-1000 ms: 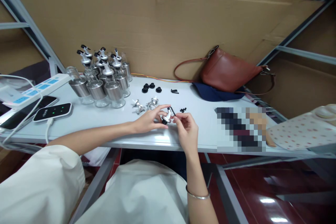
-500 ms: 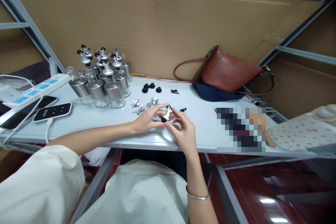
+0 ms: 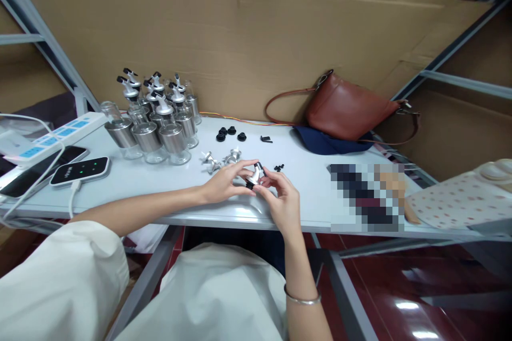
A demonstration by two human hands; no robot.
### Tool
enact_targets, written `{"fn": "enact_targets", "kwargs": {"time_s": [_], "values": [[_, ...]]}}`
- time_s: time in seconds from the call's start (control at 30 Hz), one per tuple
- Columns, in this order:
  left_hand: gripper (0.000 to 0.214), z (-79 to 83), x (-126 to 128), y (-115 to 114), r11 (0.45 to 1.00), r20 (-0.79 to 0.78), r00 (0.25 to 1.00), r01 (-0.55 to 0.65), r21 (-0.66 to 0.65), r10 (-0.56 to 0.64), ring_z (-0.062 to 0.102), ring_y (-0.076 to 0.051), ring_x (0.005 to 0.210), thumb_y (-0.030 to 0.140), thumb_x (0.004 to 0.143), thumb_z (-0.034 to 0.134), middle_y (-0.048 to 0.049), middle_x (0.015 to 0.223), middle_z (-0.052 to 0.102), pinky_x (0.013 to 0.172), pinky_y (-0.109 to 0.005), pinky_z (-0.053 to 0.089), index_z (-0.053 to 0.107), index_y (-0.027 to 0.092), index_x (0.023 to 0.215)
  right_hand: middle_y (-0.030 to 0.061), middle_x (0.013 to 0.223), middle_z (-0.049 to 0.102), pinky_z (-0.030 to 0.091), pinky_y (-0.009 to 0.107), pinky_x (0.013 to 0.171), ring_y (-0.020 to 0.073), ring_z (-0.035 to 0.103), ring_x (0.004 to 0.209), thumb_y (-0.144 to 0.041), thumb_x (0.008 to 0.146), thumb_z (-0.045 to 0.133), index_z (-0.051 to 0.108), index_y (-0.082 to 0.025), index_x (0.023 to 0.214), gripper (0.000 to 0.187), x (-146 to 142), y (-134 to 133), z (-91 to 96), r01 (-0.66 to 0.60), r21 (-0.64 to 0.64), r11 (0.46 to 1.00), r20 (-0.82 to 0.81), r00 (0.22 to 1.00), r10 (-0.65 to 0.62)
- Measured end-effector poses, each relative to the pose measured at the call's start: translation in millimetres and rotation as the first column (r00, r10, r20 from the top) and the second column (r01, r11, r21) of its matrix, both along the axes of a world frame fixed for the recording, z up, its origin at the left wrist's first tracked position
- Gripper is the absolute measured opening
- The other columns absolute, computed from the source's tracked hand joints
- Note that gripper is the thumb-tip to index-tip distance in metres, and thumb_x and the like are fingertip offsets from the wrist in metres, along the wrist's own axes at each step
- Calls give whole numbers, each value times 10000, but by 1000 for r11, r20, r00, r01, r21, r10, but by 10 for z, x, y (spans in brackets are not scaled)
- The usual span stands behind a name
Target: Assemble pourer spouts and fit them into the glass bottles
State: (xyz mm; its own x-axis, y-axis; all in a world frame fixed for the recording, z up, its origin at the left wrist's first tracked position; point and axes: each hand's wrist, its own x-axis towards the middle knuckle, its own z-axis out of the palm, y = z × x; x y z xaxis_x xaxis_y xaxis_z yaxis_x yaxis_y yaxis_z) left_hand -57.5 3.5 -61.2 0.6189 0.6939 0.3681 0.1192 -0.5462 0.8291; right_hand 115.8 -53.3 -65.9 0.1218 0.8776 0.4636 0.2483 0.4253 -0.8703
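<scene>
Between my hands, just over the front of the table, is a silver bottle pourer (image 3: pixel 254 177) with a black stopper base and a black flap on top. My left hand (image 3: pixel 224 181) grips it from the left, index finger by the flap and thumb near the base. The fingers of my right hand (image 3: pixel 285 201) close on its right side, by the flap and base. Two silver pourer bodies (image 3: pixel 232 156) lie just behind my left hand. Black stoppers (image 3: pixel 221 134), several of them, sit further back. Beyond my right fingertips lie small black pieces (image 3: pixel 279 168) and a thin black part (image 3: pixel 266 139).
Glass and steel bottles (image 3: pixel 148 138), several topped with pourers, crowd the left back. Nearer left are a power strip (image 3: pixel 60 137), a phone (image 3: pixel 24 184) and a white-edged device (image 3: pixel 81 170). A brown bag (image 3: pixel 344 106) rests on a navy cap (image 3: pixel 320 141) at right.
My right hand has shifted slightly to the right. The flap on the pourer now tilts a little more to the right; my left hand stays almost still.
</scene>
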Motion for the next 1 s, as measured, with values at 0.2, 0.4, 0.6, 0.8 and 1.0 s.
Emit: {"fn": "enact_targets", "kwargs": {"time_s": [0.2, 0.4, 0.6, 0.8, 1.0], "values": [[732, 10, 3, -3, 1000, 2, 1000, 4, -18, -4, 630, -228, 1113, 327, 728, 758, -96, 1147, 667, 1003, -378, 452, 416, 214, 1365, 9, 825, 641, 492, 334, 739, 160, 580, 731, -246, 748, 697, 670, -224, 1044, 299, 8, -5, 17, -7, -13, 1000, 12, 1000, 7], [751, -2, -9, 8, 998, -10, 1000, -2, -55, 1, 635, -228, 1103, 347, 713, 768, -98, 1118, 684, 1014, -386, 437, 416, 201, 1360, 6, 802, 635, 487, 315, 733, 161, 581, 734, -242, 762, 685, 677, -214, 1015, 255, 7, 10, 12, -6, -7, 1000, 39, 999, 6], [768, 12, -19, 8, 994, -23, 1000, -16, -106, 13, 642, -238, 1087, 354, 704, 775, -132, 1109, 695, 1004, -382, 433, 416, 162, 1355, 16, 781, 642, 492, 318, 714, 171, 578, 711, -261, 797, 638, 684, -214, 955, 171, -13, -7, 47, 16, 14, 1000, 123, 992, -17], [792, 1, -14, 13, 997, -39, 999, -34, -75, 31, 640, -237, 1081, 389, 701, 769, -117, 1118, 687, 994, -373, 439, 410, 171, 1371, 24, 808, 644, 501, 329, 728, 179, 591, 740, -257, 805, 627, 672, -220, 982, 186, -14, -8, 28, 14, 23, 1000, 114, 993, -17], [774, 16, 11, -1, 1000, 10, 1000, 15, -13, -15, 675, -156, 883, 311, 785, 697, -79, 1121, 671, 905, -326, 491, 295, 242, 1442, 67, 953, 657, 516, 346, 783, 198, 619, 875, -309, 860, 566, 655, -219, 1108, 279, -2, 7, 3, 56, -14, 998, 65, 996, -55]]}}
